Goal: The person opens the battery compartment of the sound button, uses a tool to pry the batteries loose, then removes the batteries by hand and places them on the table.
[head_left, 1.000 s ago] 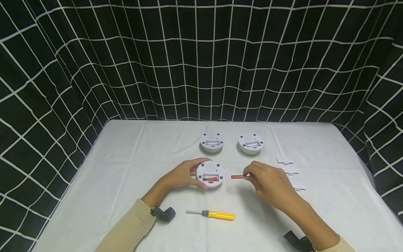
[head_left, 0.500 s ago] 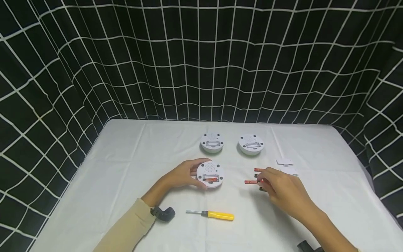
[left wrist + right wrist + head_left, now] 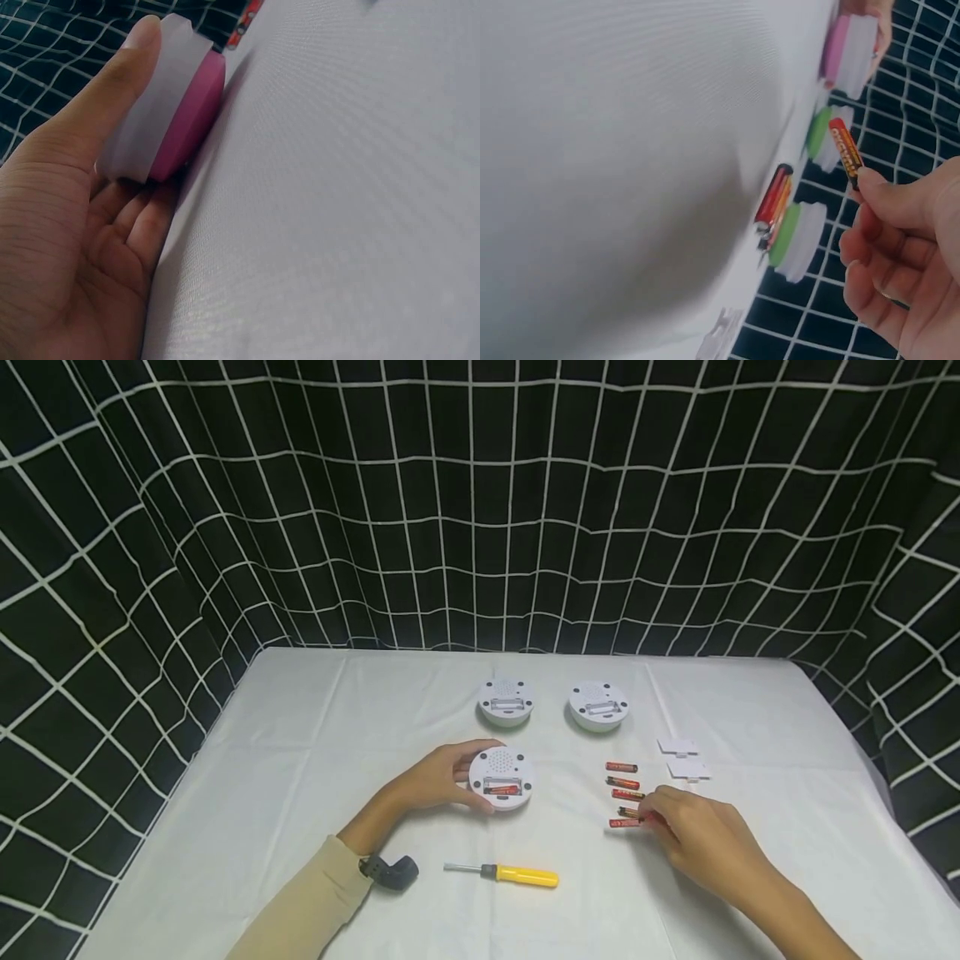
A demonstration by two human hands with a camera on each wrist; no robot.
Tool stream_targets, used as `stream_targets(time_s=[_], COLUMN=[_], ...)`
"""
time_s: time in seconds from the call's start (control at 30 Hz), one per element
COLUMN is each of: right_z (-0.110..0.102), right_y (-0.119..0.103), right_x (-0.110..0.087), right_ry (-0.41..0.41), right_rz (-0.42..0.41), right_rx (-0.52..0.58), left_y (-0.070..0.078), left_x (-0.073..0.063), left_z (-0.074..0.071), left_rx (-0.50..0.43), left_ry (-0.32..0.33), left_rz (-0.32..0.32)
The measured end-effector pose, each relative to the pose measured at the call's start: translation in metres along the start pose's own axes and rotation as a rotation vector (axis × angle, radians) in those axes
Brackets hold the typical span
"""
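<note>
My left hand (image 3: 435,779) grips a round white battery-powered device (image 3: 500,762) by its left side. The device lies upside down, its battery compartment facing up with one red battery (image 3: 501,790) inside. From the left wrist view, a pink rim (image 3: 191,112) shows on the side toward the table. My right hand (image 3: 697,839) pinches a red-and-black battery (image 3: 845,150) between thumb and fingers. That hand is low over the right side of the table, beside a column of several loose red batteries (image 3: 622,767).
Two more white devices (image 3: 506,702), with green rims in the right wrist view, lie behind, their battery compartments uncovered. White battery covers (image 3: 678,746) lie at the right. A yellow-handled screwdriver (image 3: 525,876) is in front. A black grid-patterned curtain (image 3: 480,527) surrounds the white-covered table (image 3: 300,710).
My right hand has moved from near the held device to the right and toward me, carrying a battery, and now is at the near end of the loose batteries. The left hand has stayed put.
</note>
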State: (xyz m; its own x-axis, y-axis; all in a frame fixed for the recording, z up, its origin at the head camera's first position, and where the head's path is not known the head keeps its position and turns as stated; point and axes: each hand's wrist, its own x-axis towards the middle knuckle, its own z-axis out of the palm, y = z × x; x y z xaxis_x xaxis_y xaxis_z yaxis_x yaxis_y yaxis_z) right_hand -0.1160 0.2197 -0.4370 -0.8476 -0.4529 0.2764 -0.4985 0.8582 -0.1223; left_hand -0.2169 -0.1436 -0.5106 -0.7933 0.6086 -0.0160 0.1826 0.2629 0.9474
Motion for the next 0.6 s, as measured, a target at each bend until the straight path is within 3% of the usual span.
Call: stream_targets(time_s=[0.6], right_z=[0.008], right_y=[0.013], right_x=[-0.008], right_ry=[-0.094], right_rz=[0.041], right_rx=[-0.047], left_y=[0.001], left_x=[-0.001], left_z=[0.0], left_rx=[-0.017], left_ry=[-0.001], left_rz=[-0.015])
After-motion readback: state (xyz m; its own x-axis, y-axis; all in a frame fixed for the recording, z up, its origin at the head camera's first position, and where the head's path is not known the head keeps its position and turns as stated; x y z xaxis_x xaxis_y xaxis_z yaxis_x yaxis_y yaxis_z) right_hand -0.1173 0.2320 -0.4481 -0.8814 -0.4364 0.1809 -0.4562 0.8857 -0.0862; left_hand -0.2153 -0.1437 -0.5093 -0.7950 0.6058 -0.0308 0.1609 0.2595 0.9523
